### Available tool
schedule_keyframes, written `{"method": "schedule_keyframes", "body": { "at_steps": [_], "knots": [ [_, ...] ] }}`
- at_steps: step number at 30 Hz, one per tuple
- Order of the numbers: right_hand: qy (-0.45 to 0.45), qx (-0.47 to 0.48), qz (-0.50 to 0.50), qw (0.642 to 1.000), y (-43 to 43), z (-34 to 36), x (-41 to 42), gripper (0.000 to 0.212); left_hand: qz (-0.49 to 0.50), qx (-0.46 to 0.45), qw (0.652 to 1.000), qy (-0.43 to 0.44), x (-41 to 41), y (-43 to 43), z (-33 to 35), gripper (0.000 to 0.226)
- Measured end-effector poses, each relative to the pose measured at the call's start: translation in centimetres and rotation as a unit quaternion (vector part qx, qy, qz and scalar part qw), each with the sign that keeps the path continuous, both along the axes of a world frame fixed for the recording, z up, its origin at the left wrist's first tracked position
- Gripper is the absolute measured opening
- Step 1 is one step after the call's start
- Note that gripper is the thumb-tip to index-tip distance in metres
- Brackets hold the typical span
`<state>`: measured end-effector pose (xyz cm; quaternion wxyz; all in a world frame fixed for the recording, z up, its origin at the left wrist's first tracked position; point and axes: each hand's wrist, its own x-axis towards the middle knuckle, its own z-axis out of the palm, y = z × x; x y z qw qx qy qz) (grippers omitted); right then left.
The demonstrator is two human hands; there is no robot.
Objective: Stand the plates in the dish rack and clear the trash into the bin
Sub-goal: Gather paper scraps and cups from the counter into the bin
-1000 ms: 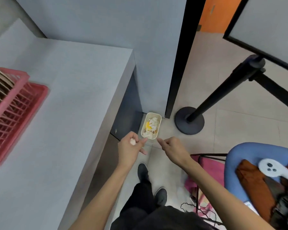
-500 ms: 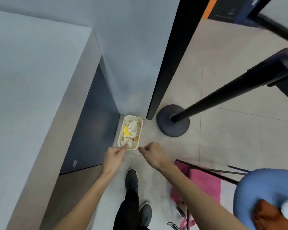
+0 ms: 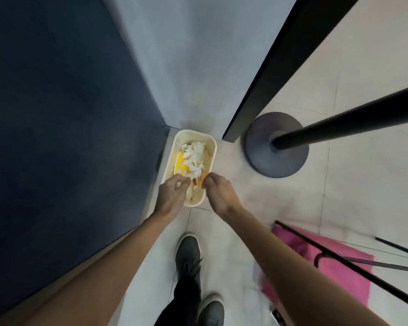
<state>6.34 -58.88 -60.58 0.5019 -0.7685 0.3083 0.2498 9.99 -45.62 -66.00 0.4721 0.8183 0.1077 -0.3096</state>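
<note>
Your left hand (image 3: 172,194) and right hand (image 3: 218,191) curl over the near end of the bin (image 3: 193,134) on the floor (image 3: 292,208), grip unclear; release off-centre and anything held lands outside its narrow rim.

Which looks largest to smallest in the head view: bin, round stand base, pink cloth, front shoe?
1. The pink cloth, though it lies nearer the camera.
2 and 3. The stand base and the bin look about alike. The bin is partly covered, so I won't rank them.
4. The front shoe.
</note>
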Motion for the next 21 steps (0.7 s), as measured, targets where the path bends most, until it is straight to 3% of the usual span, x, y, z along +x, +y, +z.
{"method": "schedule_keyframes", "body": {
  "at_steps": [3,6,12,18,21],
  "knots": [
    [0.003,-0.032,0.046,0.998,-0.9,-4.3,1.9,0.024,-0.044,0.029,0.999,-0.003,1.0,-0.2,-4.4,0.022],
    [-0.026,-0.088,0.105,0.99,-1.4,-7.7,3.6,0.032,-0.091,0.059,0.994,-0.006,1.8,-0.2,-7.1,0.017],
    [-0.068,-0.171,0.18,0.966,-1.9,-12.5,6.3,0.041,-0.122,0.055,0.99,0.054,3.0,-1.1,-11.4,0.041],
    [-0.08,-0.184,0.235,0.951,-1.9,-13.8,7.1,0.063,-0.126,0.036,0.991,0.031,1.7,-0.7,-12.4,0.051],
    [-0.077,-0.182,0.243,0.95,-2.1,-12.8,5.9,0.061,-0.091,0.014,0.996,0.023,0.7,-0.4,-11.5,0.051]
  ]
}}
